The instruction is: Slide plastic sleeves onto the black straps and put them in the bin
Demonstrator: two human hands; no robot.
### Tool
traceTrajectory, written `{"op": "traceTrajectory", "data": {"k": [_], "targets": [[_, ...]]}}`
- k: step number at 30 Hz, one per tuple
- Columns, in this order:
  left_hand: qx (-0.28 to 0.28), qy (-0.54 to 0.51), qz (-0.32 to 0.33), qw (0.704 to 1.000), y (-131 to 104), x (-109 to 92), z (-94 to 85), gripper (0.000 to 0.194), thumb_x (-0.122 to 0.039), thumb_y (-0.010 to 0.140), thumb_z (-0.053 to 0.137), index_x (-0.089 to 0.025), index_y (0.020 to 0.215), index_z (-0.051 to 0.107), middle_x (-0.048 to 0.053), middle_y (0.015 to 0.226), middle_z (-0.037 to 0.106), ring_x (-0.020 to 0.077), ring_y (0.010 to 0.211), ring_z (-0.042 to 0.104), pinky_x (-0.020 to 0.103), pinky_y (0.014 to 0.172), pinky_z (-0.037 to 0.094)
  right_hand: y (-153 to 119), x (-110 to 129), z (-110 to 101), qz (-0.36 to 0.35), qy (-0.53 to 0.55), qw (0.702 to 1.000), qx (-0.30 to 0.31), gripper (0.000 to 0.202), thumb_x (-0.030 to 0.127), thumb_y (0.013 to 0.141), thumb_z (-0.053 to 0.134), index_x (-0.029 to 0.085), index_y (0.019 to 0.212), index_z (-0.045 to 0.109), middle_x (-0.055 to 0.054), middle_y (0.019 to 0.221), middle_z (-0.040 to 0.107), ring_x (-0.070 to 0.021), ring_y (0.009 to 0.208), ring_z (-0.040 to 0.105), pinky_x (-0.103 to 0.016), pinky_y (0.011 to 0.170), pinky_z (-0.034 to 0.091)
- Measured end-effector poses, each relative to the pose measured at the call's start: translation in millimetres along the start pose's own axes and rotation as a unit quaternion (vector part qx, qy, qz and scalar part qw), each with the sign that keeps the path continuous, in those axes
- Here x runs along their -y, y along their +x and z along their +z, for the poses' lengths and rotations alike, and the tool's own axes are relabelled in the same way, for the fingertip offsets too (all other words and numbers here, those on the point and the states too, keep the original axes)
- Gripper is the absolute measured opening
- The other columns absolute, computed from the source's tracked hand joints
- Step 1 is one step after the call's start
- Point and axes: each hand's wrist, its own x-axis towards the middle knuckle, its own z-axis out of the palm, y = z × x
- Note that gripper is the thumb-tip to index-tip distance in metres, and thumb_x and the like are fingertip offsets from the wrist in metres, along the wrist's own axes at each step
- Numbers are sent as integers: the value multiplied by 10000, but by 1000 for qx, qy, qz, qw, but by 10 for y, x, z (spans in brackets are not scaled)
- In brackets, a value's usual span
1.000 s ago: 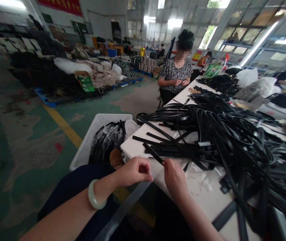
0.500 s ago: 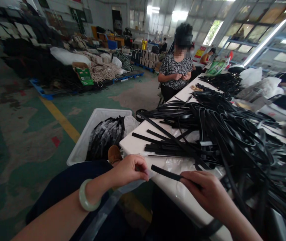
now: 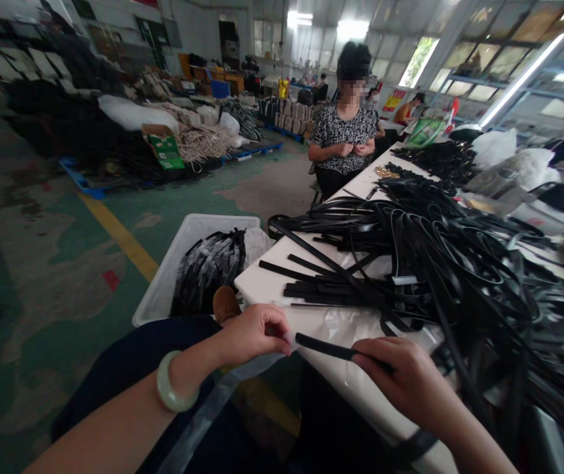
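My left hand [image 3: 257, 334], with a pale bangle on its wrist, pinches the end of a clear plastic sleeve [image 3: 213, 411] that hangs down over my lap. Between the fingers of my right hand [image 3: 395, 365] is a black strap [image 3: 324, 346], its free end pointing left toward my left fingertips. A small gap separates the strap end from those fingertips. Beyond both hands, cut black strap pieces [image 3: 311, 289] lie on the white table [image 3: 257, 280], beside a big heap of long black straps [image 3: 425, 243].
A white bin [image 3: 163, 276] with wrapped black pieces stands on the floor left of the table. A seated person [image 3: 344, 131] works at the table's far side. Clear plastic [image 3: 351, 326] lies near the table edge. Piled goods [image 3: 203, 141] sit on blue pallets behind.
The strap in my right hand has shifted slightly left toward my left hand. The seated person's head and body have moved a little to the left.
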Motion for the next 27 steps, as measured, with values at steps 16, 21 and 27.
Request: {"op": "traceTrajectory", "data": {"k": [16,21,27], "targets": [[42,58,39,997,21,189,309,159,-313,759,740,-158,727,762,14,693,651,153,715,590,228,679,407,490,231,265,-46,-130,974,178,291,473,838,674,191,906,665,-51,816,718,-236,810,669,-304,757,420],[-35,60,-68,995,25,215,346,169,-249,743,695,-115,644,724,11,616,629,142,619,551,229,586,373,463,66,315,7,-177,973,145,264,324,957,510,175,804,664,-76,797,709,-242,835,665,-384,918,413],[25,74,-30,997,36,187,406,143,-206,692,707,-124,579,678,-17,581,576,118,597,506,220,574,344,373,118,423,-28,-131,975,175,273,439,870,650,167,870,671,-61,832,717,-233,860,674,-382,1012,379]]}}
